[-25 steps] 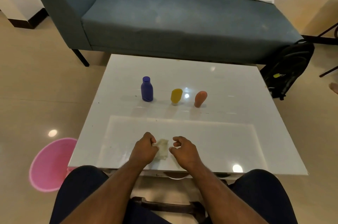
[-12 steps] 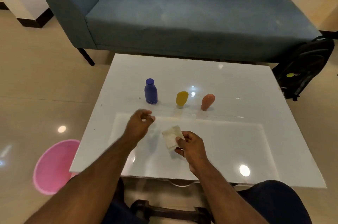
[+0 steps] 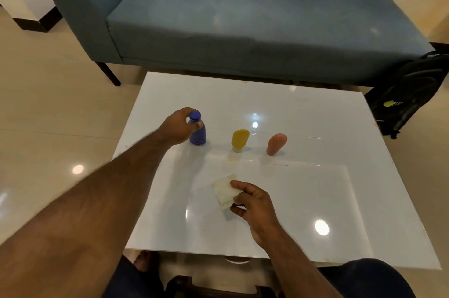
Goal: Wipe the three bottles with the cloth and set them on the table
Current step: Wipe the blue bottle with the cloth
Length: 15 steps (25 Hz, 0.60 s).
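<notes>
Left hand (image 3: pixel 178 127) had gone from hovering mid-table half a second before to the purple bottle (image 3: pixel 197 132); fingers and thumb curled around its neck and shoulder just under the cap, bottle upright on the white table (image 3: pixel 315 127), not lifted as far as I could tell; right hand (image 3: pixel 252 202) had stayed near the front of the table, cloth (image 3: pixel 224 192) pinched between thumb and fingers, cloth folded, no longer flat under both hands; yellow bottle (image 3: pixel 240 139) and orange bottle (image 3: pixel 276 143) stood untouched in the row to the right, apart from each other; judged: first bottle picked for wiping, no wipe done yet, all three pending.
</notes>
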{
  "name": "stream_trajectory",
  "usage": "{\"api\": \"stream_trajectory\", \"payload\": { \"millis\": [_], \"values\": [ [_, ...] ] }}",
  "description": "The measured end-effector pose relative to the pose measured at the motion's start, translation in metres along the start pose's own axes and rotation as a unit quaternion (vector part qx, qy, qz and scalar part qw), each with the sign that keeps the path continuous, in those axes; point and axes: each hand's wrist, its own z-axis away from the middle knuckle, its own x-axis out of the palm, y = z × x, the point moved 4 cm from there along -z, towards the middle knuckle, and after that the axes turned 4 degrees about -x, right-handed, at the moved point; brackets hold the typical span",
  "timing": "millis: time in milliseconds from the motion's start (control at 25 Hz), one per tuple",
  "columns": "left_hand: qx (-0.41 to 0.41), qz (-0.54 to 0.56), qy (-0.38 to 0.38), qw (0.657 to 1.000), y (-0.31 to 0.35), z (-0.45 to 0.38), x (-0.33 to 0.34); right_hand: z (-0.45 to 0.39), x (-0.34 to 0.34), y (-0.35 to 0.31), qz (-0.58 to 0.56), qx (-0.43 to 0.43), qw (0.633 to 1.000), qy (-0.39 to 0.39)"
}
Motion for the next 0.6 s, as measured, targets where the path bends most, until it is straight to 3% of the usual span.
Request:
{"api": "stream_trajectory", "payload": {
  "millis": [120,200,360,480,600],
  "values": [
    [0.010,0.033,0.030,0.999,0.000,0.004,-0.003,0.002,0.002,-0.009,0.093,-0.033,0.995,-0.028],
    [0.006,0.115,0.026,0.993,0.000,0.019,-0.006,0.008,0.004,-0.017,0.103,-0.055,0.993,-0.034],
    [-0.076,0.358,-0.020,0.930,-0.004,0.079,0.001,0.030,-0.001,-0.041,0.092,-0.091,0.991,0.028],
    [-0.145,0.445,-0.052,0.882,-0.011,0.130,0.016,0.049,-0.010,-0.048,0.093,-0.130,0.986,0.052],
    [-0.185,0.479,-0.071,0.855,-0.015,0.178,0.029,0.077,-0.011,-0.049,0.072,-0.150,0.983,0.077]
  ]
}}
